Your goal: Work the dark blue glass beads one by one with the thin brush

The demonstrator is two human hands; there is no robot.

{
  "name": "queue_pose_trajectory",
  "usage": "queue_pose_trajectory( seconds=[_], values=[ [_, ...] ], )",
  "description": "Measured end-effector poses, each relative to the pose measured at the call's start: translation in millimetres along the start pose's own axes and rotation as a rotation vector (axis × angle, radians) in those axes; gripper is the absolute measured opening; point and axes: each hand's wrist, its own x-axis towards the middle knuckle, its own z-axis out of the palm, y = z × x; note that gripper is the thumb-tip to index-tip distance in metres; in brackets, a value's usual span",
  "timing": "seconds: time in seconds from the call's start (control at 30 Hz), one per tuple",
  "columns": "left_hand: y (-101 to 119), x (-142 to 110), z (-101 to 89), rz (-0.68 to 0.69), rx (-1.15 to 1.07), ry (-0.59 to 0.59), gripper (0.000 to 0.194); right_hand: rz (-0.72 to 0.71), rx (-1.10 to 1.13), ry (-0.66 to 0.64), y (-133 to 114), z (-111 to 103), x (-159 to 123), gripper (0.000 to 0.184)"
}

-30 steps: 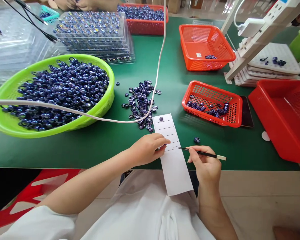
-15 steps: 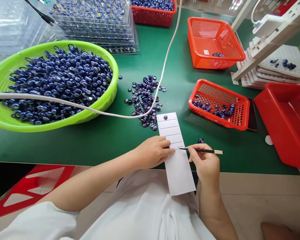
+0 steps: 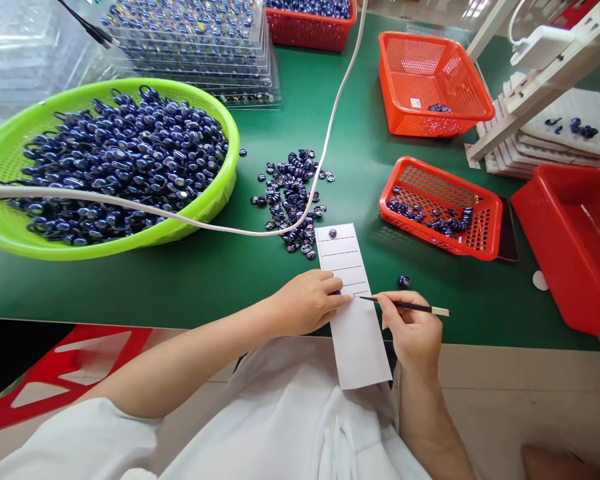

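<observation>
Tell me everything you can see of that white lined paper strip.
The white rectangular paper strip has dark crosswise lines on its far half; the rest is blank. It slants across the green tabletop, overhanging the edge. A shiny dark-blue bead sits near its far end; the left hand touches its middle, where a slim black stick points.

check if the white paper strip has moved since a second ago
No, not visibly: the white paper strip sits as before by the near end of the bead pile; both shifted together in the picture.
</observation>
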Motion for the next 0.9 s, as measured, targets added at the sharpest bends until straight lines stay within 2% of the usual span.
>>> queue_pose_trajectory(
  seconds=[0.3,0.5,0.63,0.9],
  values=[
    [-0.5,-0.9,2.1,-0.025,-0.019,0.018,0.027,-0.014,0.086,0.05,-0.8,1.3,0.9,0.018],
    [0.2,-1.9,3.3,-0.036,-0.01,0.005,0.027,-0.014,-0.001,-0.033,-4.7,0.9,2.3,0.021],
    [-0.9,-2.6,4.8,-0.037,-0.014,0.01,0.028,-0.014,-0.017,-0.022,-4.7,1.2,2.8,0.022],
    [3.0,-3.8,2.1,-0.057,-0.078,0.037,0.031,0.013,0.276,0.022,-1.8,0.5,1.9,0.023]
  ],
)
